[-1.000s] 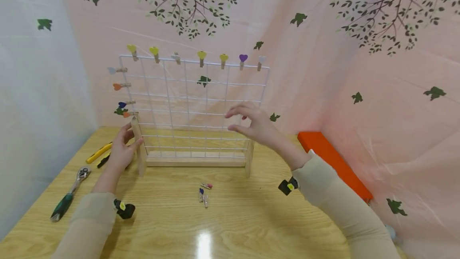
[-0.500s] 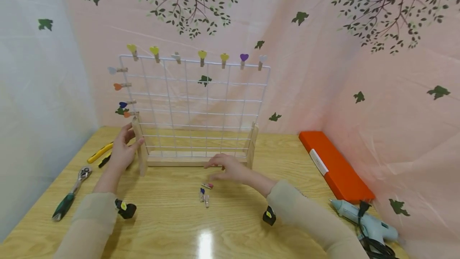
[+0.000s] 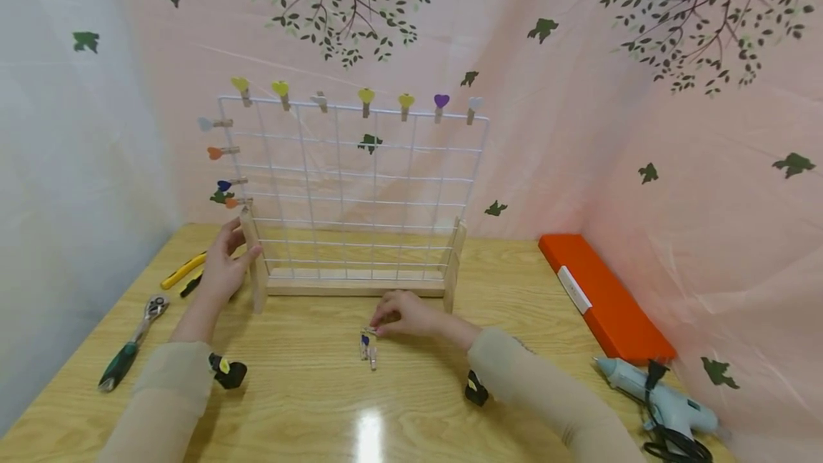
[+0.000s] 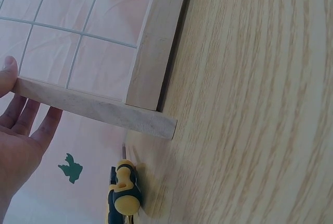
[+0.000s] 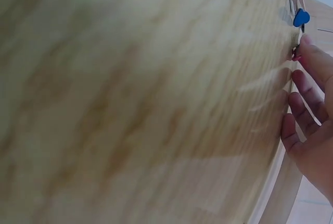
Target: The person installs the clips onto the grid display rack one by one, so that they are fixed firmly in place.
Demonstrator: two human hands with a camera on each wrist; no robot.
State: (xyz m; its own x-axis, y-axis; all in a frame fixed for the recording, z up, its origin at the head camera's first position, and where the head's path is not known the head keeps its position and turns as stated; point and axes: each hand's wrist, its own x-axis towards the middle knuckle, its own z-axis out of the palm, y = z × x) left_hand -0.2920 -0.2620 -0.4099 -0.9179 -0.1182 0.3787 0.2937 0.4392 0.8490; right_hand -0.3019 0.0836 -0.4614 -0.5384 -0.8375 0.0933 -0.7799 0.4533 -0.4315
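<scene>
My left hand point(image 3: 225, 266) grips the left wooden upright point(image 4: 93, 105) of a stand, thumb on one side and fingers on the other. The stand's wooden crossbar point(image 3: 353, 291) supports a white wire grid. Small heart clothespins line the grid's top and left edges, among them a purple one point(image 3: 441, 101) and an orange one point(image 3: 215, 153). In front of the stand, my right hand point(image 3: 408, 314) pinches a clothespin with a pink heart point(image 5: 296, 53) down at the tabletop. Beside its fingertips lie a blue-heart clothespin point(image 3: 364, 344) and another small pale clothespin point(image 3: 373, 359).
A ratchet wrench point(image 3: 133, 341) lies on the left, near yellow-handled tools point(image 3: 183, 271) behind my left hand. Toward the right are an orange box point(image 3: 604, 299) and a glue gun point(image 3: 662, 399) with its black cord. Patterned cloth point(image 3: 514, 127) hangs behind the table.
My right hand has come down from in front of the grid to the loose clothespins and now pinches the pink-heart one. The left hand stays on the upright.
</scene>
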